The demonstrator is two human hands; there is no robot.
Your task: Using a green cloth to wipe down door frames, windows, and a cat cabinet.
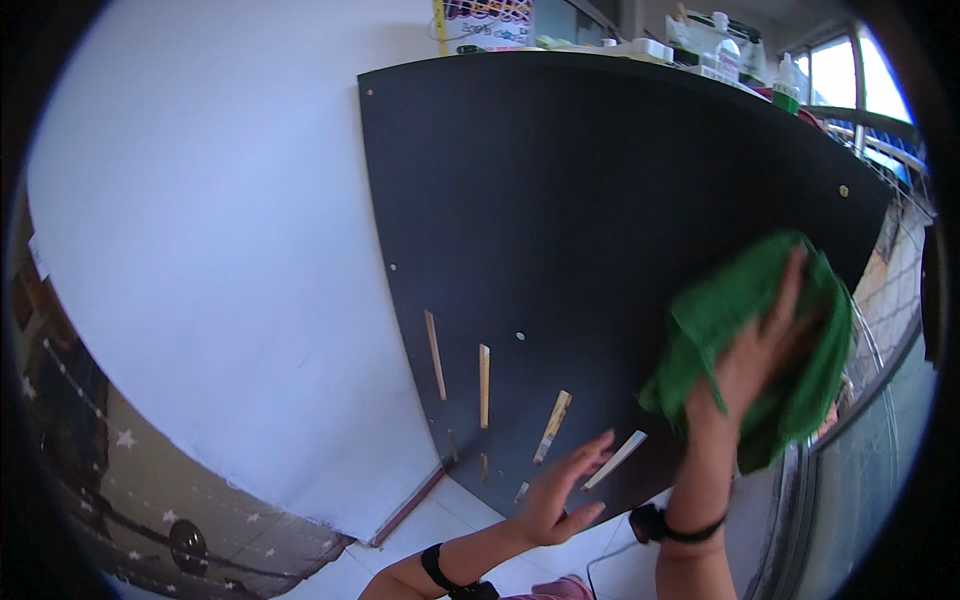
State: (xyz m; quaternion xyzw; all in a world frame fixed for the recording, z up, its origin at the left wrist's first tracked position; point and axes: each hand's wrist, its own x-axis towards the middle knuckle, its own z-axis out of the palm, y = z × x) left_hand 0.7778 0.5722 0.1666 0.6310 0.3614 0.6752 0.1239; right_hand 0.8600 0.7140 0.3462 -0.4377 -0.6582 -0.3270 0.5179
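My right hand (742,367) is spread over a green cloth (780,427), which lies bunched against the right part of a large black panel (562,195). Part of the cloth is folded around the fingers, and both look blurred. Lower down, my left hand (559,499) has its fingers apart and holds nothing. Its fingertips are close to a pale narrow strip (615,461) on the panel; whether they touch the surface I cannot tell. More tan strips or slots (484,386) run along the panel's lower part, and small round fasteners (520,336) dot it.
Bottles (726,56) and a white box (651,50) stand along the panel's top edge. A white wall (210,225) borders the left side. At right are a glass pane (862,487) and hanging cords. Below lie pale floor tiles (465,502) and a star-patterned cloth (172,480).
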